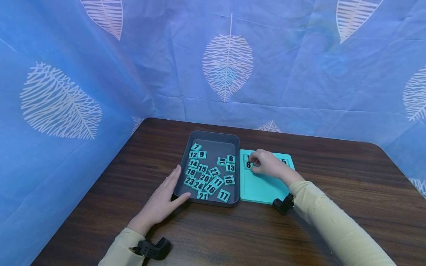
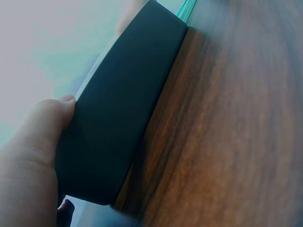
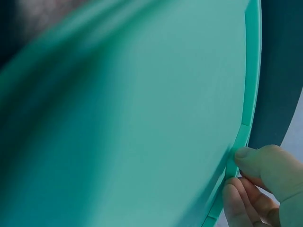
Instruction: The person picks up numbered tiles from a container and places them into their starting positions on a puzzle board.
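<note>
Presently: tile 6 (image 1: 247,165), one, on teal board (image 1: 261,189), left edge; lies leftward of my nearer right hand (image 1: 269,164), fingertips clamped on it. My left hand (image 1: 159,199): thumb spread, at near-left corner, grey tray (image 1: 213,147).

The head view is bright. Haze whitens the left-wrist background (image 2: 38,52); the turquoise board (image 3: 175,99) blurs leftward in the right-wrist view.
</note>
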Demonstrator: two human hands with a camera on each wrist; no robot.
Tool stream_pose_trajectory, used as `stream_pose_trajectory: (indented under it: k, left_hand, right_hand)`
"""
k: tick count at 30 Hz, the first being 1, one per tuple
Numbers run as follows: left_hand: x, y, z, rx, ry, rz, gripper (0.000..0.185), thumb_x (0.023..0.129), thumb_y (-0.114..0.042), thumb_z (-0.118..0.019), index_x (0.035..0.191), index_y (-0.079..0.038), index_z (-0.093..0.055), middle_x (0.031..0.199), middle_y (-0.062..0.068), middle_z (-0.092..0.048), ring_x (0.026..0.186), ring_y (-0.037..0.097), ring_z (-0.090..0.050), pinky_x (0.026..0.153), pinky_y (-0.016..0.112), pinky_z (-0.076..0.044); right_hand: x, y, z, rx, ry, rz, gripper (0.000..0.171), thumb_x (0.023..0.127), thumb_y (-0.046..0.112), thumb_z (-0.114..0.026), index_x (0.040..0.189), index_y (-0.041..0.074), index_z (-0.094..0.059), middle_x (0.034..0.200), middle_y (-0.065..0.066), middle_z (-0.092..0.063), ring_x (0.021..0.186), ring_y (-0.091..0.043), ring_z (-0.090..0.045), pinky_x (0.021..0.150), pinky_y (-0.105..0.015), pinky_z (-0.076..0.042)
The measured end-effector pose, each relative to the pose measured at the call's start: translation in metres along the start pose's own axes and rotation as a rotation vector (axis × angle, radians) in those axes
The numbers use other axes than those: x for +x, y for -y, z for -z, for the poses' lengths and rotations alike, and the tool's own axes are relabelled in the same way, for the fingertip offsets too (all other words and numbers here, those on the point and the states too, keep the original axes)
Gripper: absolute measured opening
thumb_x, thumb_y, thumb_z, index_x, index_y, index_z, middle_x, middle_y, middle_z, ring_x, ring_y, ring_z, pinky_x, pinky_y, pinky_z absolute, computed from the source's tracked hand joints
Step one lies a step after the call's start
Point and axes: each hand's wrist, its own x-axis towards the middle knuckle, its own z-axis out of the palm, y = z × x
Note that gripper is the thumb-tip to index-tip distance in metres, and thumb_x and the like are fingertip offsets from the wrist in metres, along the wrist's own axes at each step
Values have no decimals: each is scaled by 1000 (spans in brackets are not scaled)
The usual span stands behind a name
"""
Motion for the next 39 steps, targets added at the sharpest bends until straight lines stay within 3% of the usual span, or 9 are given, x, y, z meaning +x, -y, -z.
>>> stream_pose_trajectory:
  k: [13,20,39]
  left_hand:
    - [0,3,1,-4,-8,-12,87,91,-57,-53,155,-18,-8,160,2,-9,144,21,-11,113,52,-18]
    - [0,4,1,-2,-5,7,87,92,-57,-53,155,-19,-8,160,1,-9,144,21,-11,112,53,-19]
    - [-1,0,0,-14,-14,7,88,90,-59,-54,155,-21,-9,160,0,-10,144,22,-13,111,55,-21]
  right_hand:
    - [7,1,1,17,11,-13,23,82,2,-71,104,-2,-64,93,-9,-58,81,-19,-56,72,-34,-51]
    - [19,6,9,-3,-38,19,23,84,3,-71,104,-4,-63,92,-12,-59,82,-23,-57,72,-35,-51]
    - [67,49,24,-7,-23,2,28,89,7,-67,115,-2,-60,107,-18,-58,95,-27,-58,81,-38,-50]
